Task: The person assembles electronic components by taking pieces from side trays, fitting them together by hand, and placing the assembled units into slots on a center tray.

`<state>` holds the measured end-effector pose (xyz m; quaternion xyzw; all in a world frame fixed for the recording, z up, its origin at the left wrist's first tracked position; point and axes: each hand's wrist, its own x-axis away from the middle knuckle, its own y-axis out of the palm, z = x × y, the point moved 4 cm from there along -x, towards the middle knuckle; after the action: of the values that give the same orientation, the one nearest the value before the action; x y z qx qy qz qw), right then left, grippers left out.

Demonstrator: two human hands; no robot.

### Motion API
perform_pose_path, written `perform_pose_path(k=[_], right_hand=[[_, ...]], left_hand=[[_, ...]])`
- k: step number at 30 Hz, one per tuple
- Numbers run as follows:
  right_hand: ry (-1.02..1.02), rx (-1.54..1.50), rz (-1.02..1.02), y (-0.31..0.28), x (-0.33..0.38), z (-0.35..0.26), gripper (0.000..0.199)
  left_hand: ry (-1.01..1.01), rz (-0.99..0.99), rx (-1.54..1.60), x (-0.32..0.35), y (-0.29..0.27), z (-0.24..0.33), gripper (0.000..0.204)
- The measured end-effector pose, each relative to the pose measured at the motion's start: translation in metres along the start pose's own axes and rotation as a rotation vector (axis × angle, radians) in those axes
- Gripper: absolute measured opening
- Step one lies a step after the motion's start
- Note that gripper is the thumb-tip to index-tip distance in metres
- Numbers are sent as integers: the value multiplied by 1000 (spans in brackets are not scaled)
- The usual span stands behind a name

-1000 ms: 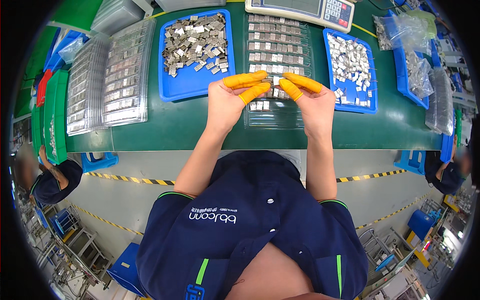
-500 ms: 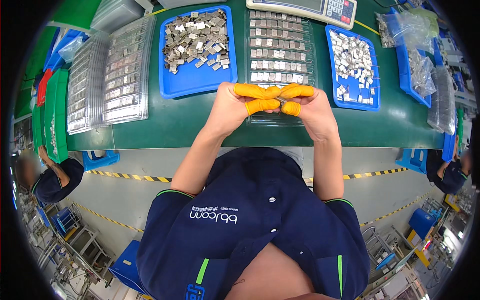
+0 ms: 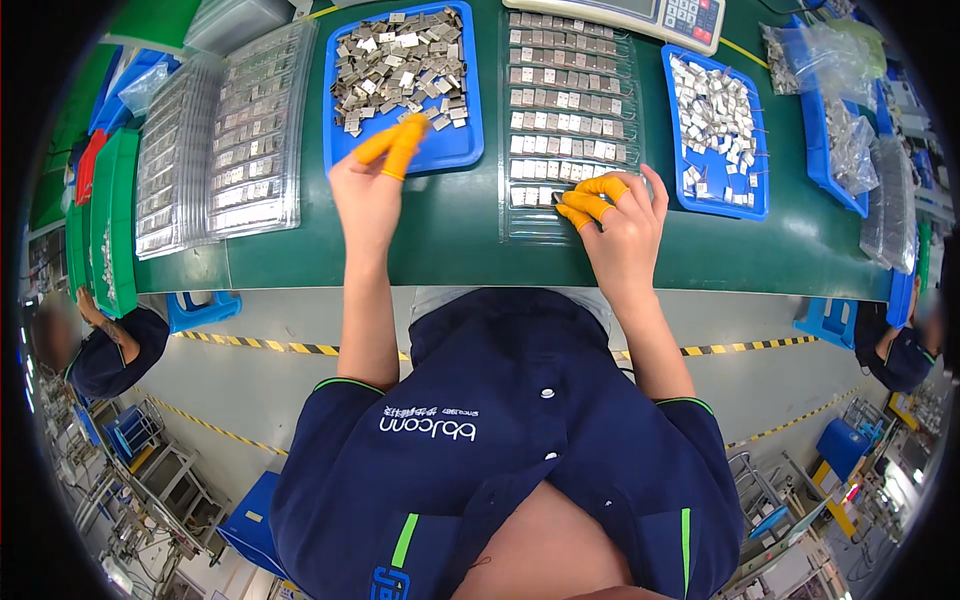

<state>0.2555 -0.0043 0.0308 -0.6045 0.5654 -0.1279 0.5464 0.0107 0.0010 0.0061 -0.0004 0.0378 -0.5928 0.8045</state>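
My left hand (image 3: pixel 373 190), with yellow finger covers, is over the near edge of a blue tray (image 3: pixel 462 156) heaped with small flat metal housings (image 3: pixel 395 75). Its fingertips are smeared by motion, so I cannot tell whether they hold anything. My right hand (image 3: pixel 622 232) is closed at the nearest row of a clear plastic tray (image 3: pixel 528 232), pinching a small metal-cased part (image 3: pixel 558 197) that the finger covers partly hide. Several rows of similar parts (image 3: pixel 560 146) fill that tray.
At the right stands a blue tray (image 3: pixel 735 205) of small white parts with leads. A scale (image 3: pixel 650 18) sits behind the clear tray. Stacked filled clear trays (image 3: pixel 255 215) and green bins (image 3: pixel 120 220) stand at the left. Bagged parts (image 3: pixel 845 140) lie far right.
My hands were together over the clear tray, and have parted. The left went left to the metal-housing tray; the right came down at the clear tray's nearest row with the small part.
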Motion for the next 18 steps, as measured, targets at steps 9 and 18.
perform_pose_path(k=[9,18], right_hand=[[18,-27,-121,7,0,0,11],[643,148,-58,-39,-4,119,27]], left_hand=[[-26,203,-206,-17,-28,2,20],[193,-87,-917,-32,7,7,29]])
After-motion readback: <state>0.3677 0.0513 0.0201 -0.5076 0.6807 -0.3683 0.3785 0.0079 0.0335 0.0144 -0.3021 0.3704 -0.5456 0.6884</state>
